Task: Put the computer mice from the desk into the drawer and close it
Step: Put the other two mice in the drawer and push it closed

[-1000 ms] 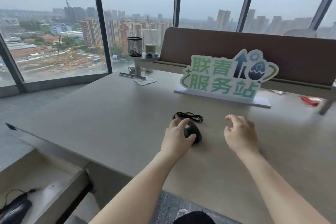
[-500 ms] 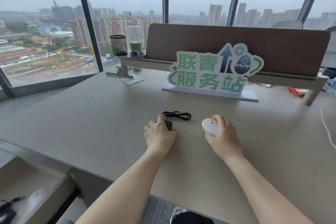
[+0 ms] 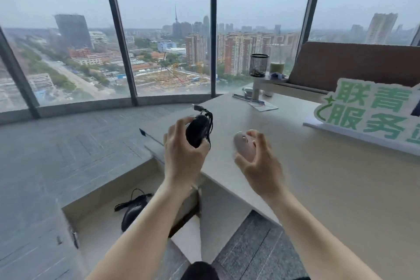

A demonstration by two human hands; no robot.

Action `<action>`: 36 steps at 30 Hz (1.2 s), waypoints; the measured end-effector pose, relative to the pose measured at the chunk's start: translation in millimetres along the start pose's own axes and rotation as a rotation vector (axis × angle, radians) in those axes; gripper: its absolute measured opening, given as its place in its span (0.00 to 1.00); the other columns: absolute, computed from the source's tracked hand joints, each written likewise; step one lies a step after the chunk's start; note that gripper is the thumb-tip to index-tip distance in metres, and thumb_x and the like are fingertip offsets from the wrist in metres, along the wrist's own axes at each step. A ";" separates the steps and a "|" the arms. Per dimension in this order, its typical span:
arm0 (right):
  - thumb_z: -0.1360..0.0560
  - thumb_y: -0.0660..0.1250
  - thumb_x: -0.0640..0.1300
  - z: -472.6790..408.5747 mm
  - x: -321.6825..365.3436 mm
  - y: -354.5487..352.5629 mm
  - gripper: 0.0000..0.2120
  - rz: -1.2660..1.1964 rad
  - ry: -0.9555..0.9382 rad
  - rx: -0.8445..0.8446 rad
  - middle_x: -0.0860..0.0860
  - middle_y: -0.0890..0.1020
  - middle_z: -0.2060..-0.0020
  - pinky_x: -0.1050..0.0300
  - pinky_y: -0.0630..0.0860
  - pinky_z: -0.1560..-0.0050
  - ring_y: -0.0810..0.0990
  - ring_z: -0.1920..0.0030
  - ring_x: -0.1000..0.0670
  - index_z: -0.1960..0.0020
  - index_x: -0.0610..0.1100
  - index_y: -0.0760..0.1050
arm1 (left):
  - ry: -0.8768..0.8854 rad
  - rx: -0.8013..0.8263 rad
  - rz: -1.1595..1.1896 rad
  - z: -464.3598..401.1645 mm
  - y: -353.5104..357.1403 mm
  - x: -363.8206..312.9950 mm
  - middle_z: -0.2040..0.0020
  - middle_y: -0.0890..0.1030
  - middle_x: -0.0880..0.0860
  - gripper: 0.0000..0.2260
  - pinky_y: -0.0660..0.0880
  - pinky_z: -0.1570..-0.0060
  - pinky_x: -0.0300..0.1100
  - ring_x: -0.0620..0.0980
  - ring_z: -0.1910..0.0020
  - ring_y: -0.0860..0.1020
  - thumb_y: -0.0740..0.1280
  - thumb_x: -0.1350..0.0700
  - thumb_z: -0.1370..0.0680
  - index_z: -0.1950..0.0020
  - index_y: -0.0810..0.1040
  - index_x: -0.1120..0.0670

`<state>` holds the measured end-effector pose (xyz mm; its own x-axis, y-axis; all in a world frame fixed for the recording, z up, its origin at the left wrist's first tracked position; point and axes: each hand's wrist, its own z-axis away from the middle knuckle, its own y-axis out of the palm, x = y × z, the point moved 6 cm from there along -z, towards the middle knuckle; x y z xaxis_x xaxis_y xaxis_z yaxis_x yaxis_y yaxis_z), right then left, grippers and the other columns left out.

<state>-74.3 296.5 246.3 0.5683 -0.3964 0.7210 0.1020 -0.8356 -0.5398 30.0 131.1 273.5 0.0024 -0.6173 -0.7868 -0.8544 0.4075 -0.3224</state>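
My left hand [image 3: 184, 154] grips a black wired mouse [image 3: 196, 130] in the air over the desk's left edge, its bundled cable hanging beside it. A white mouse [image 3: 244, 148] is held in my right hand [image 3: 256, 166], lifted just above the desk [image 3: 329, 177]. Below the left hand the drawer [image 3: 91, 207] stands open. Another black wired mouse [image 3: 133, 210] lies inside it, partly hidden by my left forearm.
A green-lettered sign [image 3: 372, 116] stands on the desk at the right, in front of a brown divider panel [image 3: 354, 63]. A black mesh pen cup [image 3: 259, 65] and a green drink sit on a small shelf. Papers [image 3: 261, 104] lie near the far corner. Floor-to-ceiling windows surround the corner.
Both hands have lifted their mice off the desk and swung left toward the open drawer. The view has turned left, so the drawer is now in full sight.
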 end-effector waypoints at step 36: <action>0.23 0.55 0.42 61.9 10.0 372.7 0.17 0.345 0.122 0.773 0.44 0.78 0.42 0.51 0.73 0.50 0.75 0.43 0.43 0.35 0.45 0.69 | -0.627 0.114 -0.507 30.0 -130.2 332.2 0.34 0.73 0.58 0.17 0.67 0.36 0.47 0.58 0.35 0.70 0.61 0.58 0.22 0.34 0.73 0.55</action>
<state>20.0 4.6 25.4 0.5825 -0.6562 0.4797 0.4932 -0.1837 -0.8503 157.6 -106.9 38.3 0.6941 -0.2670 -0.6686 -0.6133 0.2670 -0.7433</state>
